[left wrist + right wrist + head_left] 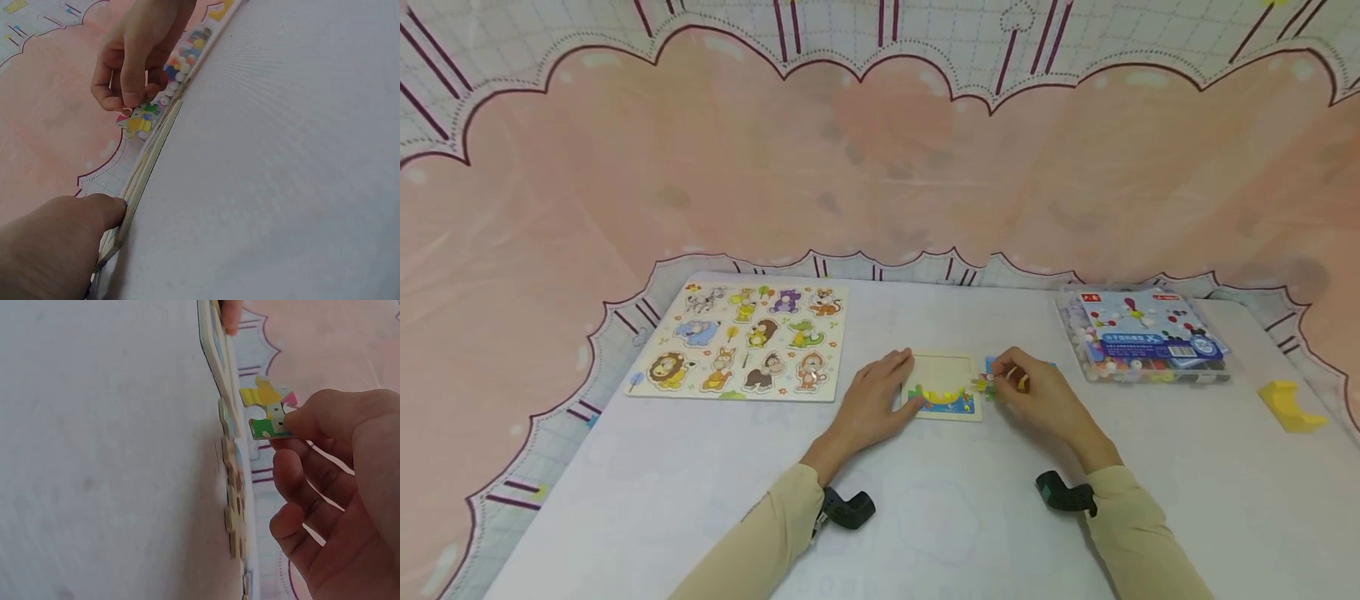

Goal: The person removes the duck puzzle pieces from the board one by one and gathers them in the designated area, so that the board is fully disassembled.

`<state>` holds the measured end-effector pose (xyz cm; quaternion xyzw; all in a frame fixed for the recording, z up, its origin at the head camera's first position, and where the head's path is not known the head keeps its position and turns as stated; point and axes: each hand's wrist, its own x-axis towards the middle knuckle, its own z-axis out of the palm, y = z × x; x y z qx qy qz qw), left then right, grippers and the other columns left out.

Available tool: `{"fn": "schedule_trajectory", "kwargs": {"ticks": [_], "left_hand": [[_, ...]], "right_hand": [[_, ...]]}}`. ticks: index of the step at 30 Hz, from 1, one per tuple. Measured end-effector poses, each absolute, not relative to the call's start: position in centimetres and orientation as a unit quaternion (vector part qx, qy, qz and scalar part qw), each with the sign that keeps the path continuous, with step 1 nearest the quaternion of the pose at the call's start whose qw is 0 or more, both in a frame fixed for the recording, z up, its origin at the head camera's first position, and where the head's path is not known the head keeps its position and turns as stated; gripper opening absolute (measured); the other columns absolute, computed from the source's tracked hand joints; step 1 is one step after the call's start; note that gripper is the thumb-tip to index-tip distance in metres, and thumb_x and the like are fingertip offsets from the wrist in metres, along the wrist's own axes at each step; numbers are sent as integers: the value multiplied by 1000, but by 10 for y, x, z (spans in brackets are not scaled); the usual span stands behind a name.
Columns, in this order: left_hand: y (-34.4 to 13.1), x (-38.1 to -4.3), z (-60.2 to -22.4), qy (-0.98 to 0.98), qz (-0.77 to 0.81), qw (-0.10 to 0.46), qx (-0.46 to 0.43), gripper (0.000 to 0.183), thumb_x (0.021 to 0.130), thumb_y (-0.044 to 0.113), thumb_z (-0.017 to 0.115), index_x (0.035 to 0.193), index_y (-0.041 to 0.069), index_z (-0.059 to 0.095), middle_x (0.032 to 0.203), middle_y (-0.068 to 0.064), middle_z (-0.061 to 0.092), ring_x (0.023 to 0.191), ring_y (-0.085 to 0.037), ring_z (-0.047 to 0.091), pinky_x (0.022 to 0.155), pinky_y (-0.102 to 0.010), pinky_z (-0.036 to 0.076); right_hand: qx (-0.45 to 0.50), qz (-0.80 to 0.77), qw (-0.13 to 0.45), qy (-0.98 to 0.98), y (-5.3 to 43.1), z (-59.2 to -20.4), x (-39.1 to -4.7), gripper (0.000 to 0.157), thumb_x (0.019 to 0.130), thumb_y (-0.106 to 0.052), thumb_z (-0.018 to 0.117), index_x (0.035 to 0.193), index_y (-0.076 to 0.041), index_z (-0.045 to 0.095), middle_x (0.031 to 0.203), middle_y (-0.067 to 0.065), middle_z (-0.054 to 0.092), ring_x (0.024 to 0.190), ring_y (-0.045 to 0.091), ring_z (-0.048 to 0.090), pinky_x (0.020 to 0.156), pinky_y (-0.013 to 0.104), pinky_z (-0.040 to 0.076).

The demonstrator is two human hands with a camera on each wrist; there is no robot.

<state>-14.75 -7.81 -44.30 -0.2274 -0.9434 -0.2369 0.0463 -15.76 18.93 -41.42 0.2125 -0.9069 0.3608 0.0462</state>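
Observation:
A small wooden jigsaw tray (942, 371) lies on the white table, its lower part filled with blue and yellow pieces and its upper part bare. My left hand (871, 393) rests along the tray's left side, fingers near the top corner and thumb (103, 209) on the front part of the frame. Just beyond the right edge, my right hand (1041, 396) pinches a jigsaw piece (265, 419) between thumb and fingers. Yellow, green and pink show on this piece, held raised and tilted. Loose jigsaw pieces (232, 494) lie beneath the right hand, partly hidden by it in the head view.
A large animal puzzle board (737, 333) lies to the left. Toward the back right is a clear plastic box (1150, 337) with colourful balls and a blue label. A yellow curved block (1288, 407) sits near the table's right edge.

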Motion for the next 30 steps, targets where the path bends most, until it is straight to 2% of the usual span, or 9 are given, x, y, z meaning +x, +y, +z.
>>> {"fn": "schedule_trajectory", "kwargs": {"ticks": [16,30], "left_hand": [[-76,-147,-444,-943,-235,50,-228,64,91,41,58,142,7,42,151,-5,38,141,-22,32,114,-44,28],[-78,-148,-443,-944,-238,48,-222,63,90,41,59,142,8,43,151,-4,38,142,-22,32,115,-45,27]], "right_hand": [[202,337,49,-918,211,-413,-159,12,88,-3,60,97,-9,57,88,3,65,76,14,55,63,20,47],[181,328,20,-927,228,-409,-160,8,90,-6,57,98,-7,58,88,6,65,78,16,55,66,22,47]]}}
